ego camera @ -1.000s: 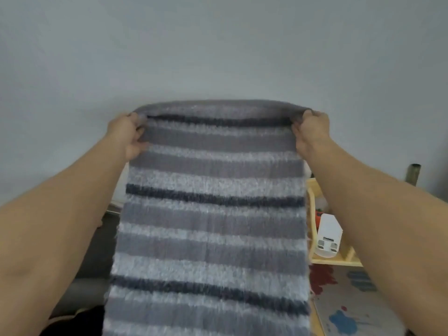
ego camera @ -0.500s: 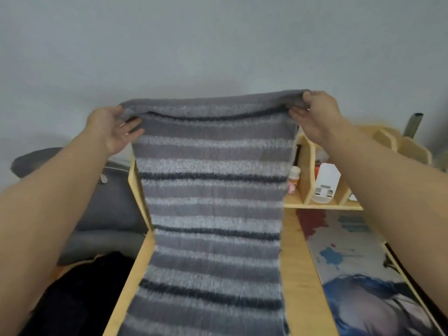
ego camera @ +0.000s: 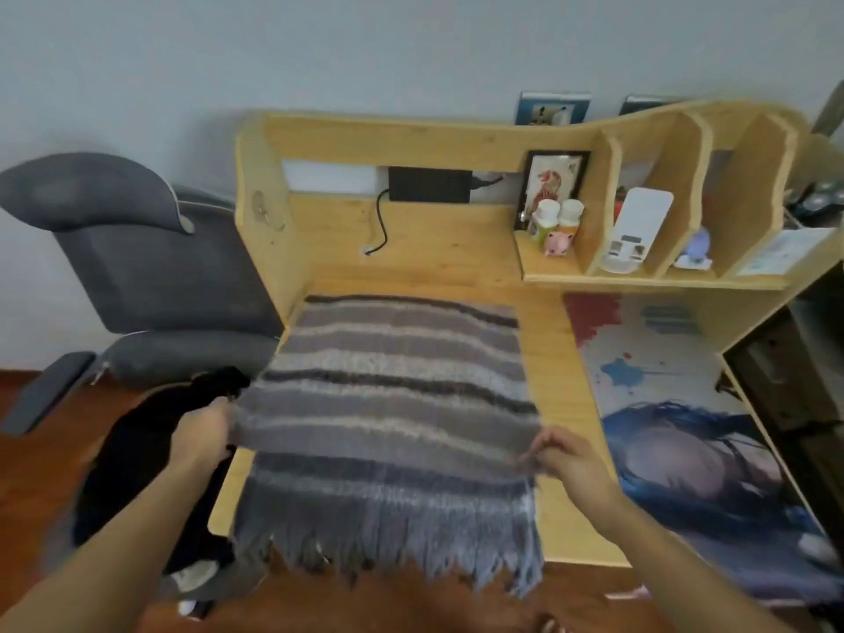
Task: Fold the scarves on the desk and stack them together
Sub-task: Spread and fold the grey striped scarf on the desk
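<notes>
A grey striped scarf (ego camera: pixel 392 390) with dark and pale bands lies spread on the wooden desk (ego camera: pixel 555 367), folded over itself; its fringed end (ego camera: pixel 388 541) hangs over the near edge. My left hand (ego camera: pixel 201 434) grips the left corner of the scarf's upper layer at the desk's left edge. My right hand (ego camera: pixel 564 456) pinches the right corner of that same layer. A black cloth (ego camera: pixel 150 450), perhaps another scarf, lies bunched off the desk's left side under my left arm.
A printed desk mat (ego camera: pixel 685 431) covers the desk's right half. Shelf compartments (ego camera: pixel 648 212) at the back right hold small bottles, a white device and a picture frame. A black cable (ego camera: pixel 379 221) hangs at the back. A grey armchair (ego camera: pixel 150 267) stands left of the desk.
My hands have come down from head height to the desk, laying the scarf's held edge onto the part lying there. The view has tipped down onto the desk.
</notes>
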### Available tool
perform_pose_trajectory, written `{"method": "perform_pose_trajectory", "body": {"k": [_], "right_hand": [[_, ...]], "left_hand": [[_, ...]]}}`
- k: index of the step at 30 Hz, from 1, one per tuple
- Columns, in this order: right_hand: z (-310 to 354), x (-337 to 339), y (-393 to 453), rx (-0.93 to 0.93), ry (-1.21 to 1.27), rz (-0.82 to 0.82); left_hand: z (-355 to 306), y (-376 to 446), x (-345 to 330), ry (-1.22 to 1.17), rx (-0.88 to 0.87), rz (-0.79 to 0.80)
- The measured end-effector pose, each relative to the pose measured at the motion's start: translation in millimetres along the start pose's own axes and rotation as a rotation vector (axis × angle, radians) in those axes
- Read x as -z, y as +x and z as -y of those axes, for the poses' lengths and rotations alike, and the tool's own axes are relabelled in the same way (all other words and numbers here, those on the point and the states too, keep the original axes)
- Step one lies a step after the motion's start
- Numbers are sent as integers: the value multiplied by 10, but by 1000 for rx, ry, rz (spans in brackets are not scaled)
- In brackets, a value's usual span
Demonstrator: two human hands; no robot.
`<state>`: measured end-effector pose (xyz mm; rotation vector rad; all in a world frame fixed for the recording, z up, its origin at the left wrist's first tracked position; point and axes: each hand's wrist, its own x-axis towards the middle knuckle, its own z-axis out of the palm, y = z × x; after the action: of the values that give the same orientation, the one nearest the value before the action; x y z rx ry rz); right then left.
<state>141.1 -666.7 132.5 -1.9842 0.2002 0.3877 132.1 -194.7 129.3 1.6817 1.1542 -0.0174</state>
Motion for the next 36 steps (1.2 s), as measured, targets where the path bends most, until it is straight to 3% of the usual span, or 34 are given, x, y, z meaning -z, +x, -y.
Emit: {"method": "perform_pose_trajectory", "body": {"k": [1, 3, 6, 8, 11, 14, 18, 22, 25, 28, 36], "right_hand": [[-257, -50, -26, -64, -173, 109], [-660, -91, 25, -161, -391, 109], [-885, -197, 199, -199, -416, -9], [-908, -368, 296, -200, -509, 111], [-835, -627, 344, -223, -889, 308], [-757, -609, 542, -220, -1105, 249], [-683, -219, 881, -290, -927, 62], [-834, -14, 777, -306, -507, -84], [-1000, -33, 553, -437, -286, -91], [-1040, -22, 451, -476, -158, -110], [-1166, -88, 494, -511, -184, -147]], "left_hand": [[257, 116, -21, 220, 10, 26], [608, 199, -83, 498, -24, 126], [797, 103, -234, 585, -138, 261], [862, 94, -332, 727, -180, 294], [1025, 30, -518, 793, -154, 315], [1057, -148, -721, 758, -170, 346], [979, -224, -876, 650, -114, 265], [1020, -209, -830, 372, 134, 88], [1064, -328, -759, 179, 173, 143], [1034, -444, -670, 130, 208, 237], [1108, -459, -604, 234, 202, 328]]}}
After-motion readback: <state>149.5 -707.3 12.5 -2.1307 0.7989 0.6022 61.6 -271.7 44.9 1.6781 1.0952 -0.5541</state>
